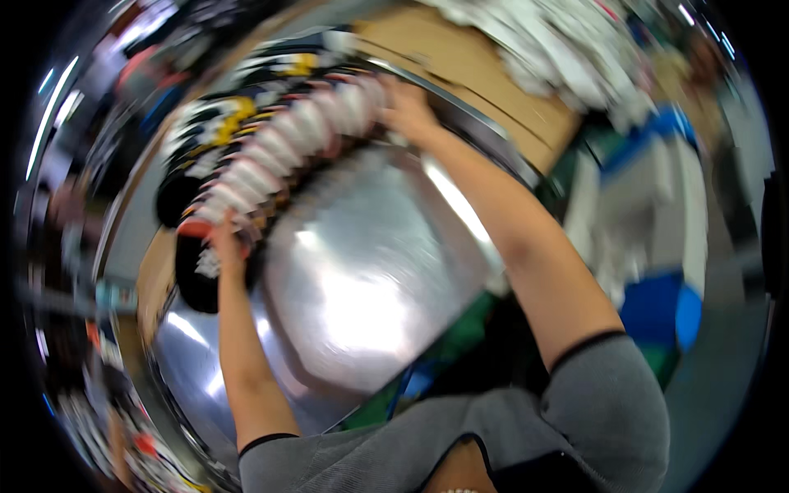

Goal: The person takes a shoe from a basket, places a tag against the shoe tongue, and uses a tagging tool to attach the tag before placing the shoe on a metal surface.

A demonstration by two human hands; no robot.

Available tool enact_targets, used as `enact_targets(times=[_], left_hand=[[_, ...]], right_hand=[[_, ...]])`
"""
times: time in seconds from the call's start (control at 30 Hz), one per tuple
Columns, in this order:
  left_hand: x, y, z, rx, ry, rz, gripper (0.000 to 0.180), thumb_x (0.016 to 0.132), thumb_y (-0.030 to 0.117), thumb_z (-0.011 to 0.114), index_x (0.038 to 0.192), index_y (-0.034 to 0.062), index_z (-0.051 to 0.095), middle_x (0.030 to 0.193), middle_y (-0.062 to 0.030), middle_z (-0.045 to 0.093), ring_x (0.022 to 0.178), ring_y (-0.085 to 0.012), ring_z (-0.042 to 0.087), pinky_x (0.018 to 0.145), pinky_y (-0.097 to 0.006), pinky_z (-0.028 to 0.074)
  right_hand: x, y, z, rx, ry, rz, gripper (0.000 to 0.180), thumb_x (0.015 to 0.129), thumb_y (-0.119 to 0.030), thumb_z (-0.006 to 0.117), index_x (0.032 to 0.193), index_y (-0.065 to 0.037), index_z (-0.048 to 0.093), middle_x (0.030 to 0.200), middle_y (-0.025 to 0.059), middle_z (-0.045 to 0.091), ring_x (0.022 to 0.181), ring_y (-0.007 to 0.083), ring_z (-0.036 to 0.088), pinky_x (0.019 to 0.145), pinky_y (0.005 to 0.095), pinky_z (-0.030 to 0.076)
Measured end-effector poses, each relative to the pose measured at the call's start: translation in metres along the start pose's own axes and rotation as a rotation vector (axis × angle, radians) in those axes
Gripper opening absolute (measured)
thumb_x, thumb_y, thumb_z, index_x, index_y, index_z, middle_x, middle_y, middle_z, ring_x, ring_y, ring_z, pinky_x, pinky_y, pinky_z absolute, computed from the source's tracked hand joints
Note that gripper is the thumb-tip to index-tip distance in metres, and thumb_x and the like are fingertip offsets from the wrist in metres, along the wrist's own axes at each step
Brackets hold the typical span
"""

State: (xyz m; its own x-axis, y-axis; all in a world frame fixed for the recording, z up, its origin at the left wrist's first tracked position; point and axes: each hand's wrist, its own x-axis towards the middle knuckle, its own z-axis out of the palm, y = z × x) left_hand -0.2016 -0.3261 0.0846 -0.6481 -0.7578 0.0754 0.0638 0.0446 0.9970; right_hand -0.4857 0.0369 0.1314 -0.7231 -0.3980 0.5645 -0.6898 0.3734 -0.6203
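Note:
A long curved row of folded fabric pieces [283, 141], which look like socks in white, pink, black and orange, lies along the far left part of the shiny metal tabletop [394, 271]. At its near left end, my left hand [228, 242] grips the row from the side. My right hand [408, 113] is closed round the far right end, so the row sits between both hands. Motion blurs the fingers and the single pieces. Just behind it, a second row of black, white and yellow pieces [215, 123] runs alongside.
Brown cardboard [468, 70] lies beyond the metal rim, with a heap of white fabric pieces [559, 49] on it. To the right stands a white and blue container [657, 214]. Blurred coloured goods [123, 427] and part of another person's arm appear at lower left.

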Motion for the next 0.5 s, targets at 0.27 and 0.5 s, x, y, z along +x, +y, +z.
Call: enact_targets(times=[0.27, 0.5], left_hand=[[-0.032, -0.002, -0.012, 0.403, 0.037, 0.179, 0.031, 0.087, 0.02, 0.062, 0.109, -0.0008, 0.056, 0.099, -0.0104, 0.061, 0.085, -0.0188, 0.058, 0.074, -0.028, 0.047], [-0.179, 0.048, 0.084, 0.701, -0.061, 0.785, 0.033, 0.089, 0.015, 0.058, 0.114, -0.0071, 0.053, 0.105, -0.0175, 0.061, 0.088, -0.0252, 0.059, 0.078, -0.032, 0.048]], right_hand=[[-0.302, -0.098, -0.128, 0.338, 0.016, 0.03, 0.019, 0.082, -0.008, 0.056, 0.099, -0.001, 0.055, 0.1, 0.0154, 0.054, 0.09, 0.0328, 0.053, 0.075, 0.0397, 0.046], [-0.666, -0.091, -0.308, -0.046, 0.464, 1.071, 0.018, 0.082, -0.005, 0.054, 0.097, -0.004, 0.063, 0.097, 0.0131, 0.061, 0.095, 0.0278, 0.06, 0.081, 0.0357, 0.049]])
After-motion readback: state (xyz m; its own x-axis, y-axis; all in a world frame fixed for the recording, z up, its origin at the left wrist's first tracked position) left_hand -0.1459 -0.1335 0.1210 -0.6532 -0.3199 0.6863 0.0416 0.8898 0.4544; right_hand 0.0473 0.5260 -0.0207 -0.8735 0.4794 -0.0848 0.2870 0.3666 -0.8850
